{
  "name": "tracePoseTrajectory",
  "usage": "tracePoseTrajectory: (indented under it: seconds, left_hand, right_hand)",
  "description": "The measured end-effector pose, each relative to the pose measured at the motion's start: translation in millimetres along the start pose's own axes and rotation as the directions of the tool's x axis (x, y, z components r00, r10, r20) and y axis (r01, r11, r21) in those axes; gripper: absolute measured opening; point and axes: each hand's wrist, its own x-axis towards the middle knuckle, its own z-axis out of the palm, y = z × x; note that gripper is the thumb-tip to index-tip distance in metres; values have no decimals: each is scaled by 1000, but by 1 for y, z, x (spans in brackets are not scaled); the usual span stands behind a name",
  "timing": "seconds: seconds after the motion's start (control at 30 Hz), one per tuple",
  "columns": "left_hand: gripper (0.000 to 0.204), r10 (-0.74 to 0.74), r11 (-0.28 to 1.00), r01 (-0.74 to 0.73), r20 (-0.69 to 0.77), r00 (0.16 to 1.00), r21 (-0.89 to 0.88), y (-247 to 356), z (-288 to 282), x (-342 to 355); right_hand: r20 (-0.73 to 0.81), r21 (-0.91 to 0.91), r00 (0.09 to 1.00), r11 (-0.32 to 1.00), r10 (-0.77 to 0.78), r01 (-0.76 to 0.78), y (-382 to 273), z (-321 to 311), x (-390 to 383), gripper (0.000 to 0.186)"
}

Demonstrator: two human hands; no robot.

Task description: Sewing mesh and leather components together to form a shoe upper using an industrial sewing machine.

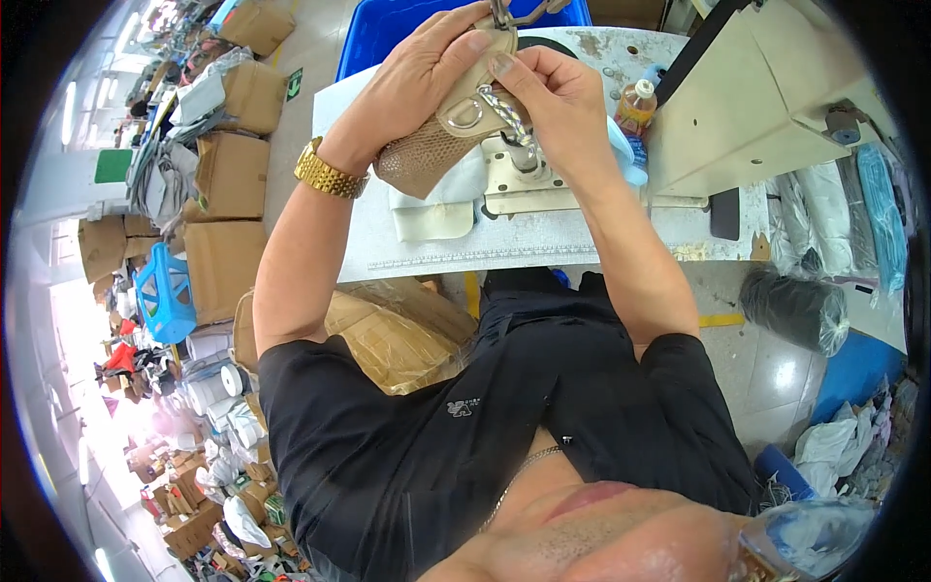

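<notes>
Tan mesh piece (pixel 417 160) is up in both hands, left of the cream machine body (pixel 742 126). Left hand (pixel 422 78) has it clamped, thumb on top; right hand (pixel 562 102) pinches it too. Plastic bottle (pixel 636 105) sits just left of that body, blue bin (pixel 373 34) farther left.

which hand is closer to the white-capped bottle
Right. The right hand is just left of the bottle; the left hand is farther left, on the tan mesh piece's far side.

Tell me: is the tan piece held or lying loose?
Held: the left hand grips the tan piece, and the right hand pinches it.
</notes>
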Motion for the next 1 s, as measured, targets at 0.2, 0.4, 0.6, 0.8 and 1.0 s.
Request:
tracePoseTrajectory:
  seconds: [0.2,0.4,0.6,0.8,1.0]
  left_hand:
    - [42,-23,1000,23,-83,996,-11,6,9,-4]
    - [43,-91,996,94,-209,974,4,2,17,-7]
    - [44,-183,979,164,-172,968,-122,19,18,-1]
    - [51,-214,962,143,-318,924,-231,-19,40,-9]
    - [62,-58,971,138,-368,928,195,33,42,-30]
  right_hand:
    - [-3,-135,1000,991,-8,8,-5,-5,4,24]
    - [21,-100,1000,995,1,1,-6,-7,12,26]
    - [45,-201,999,980,1,8,-7,-18,20,28]
    - [94,-208,996,978,12,8,-16,-21,29,28]
    - [248,-232,964,972,97,-38,-36,-41,18,26]
